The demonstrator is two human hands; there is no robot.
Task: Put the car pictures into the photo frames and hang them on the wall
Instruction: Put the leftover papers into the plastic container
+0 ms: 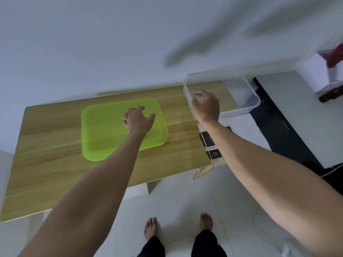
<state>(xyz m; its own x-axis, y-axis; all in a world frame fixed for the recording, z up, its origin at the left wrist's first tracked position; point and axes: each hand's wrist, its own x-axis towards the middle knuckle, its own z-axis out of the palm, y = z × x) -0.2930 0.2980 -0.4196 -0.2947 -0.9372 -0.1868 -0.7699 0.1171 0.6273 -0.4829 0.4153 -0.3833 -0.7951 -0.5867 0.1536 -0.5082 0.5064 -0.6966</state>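
The right hand has its grip curled over the near-left rim of the clear bin at the worktop's far right corner. The left hand hovers with fingers spread, holding nothing, above the green tray. The pictures, a stack lying lengthwise toward the person, sit directly under the right forearm, so that hand is nearer.

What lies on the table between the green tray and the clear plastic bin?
In the head view, only bare wooden table separates the translucent green plastic tray from the clear plastic bin, gripped by the right hand.
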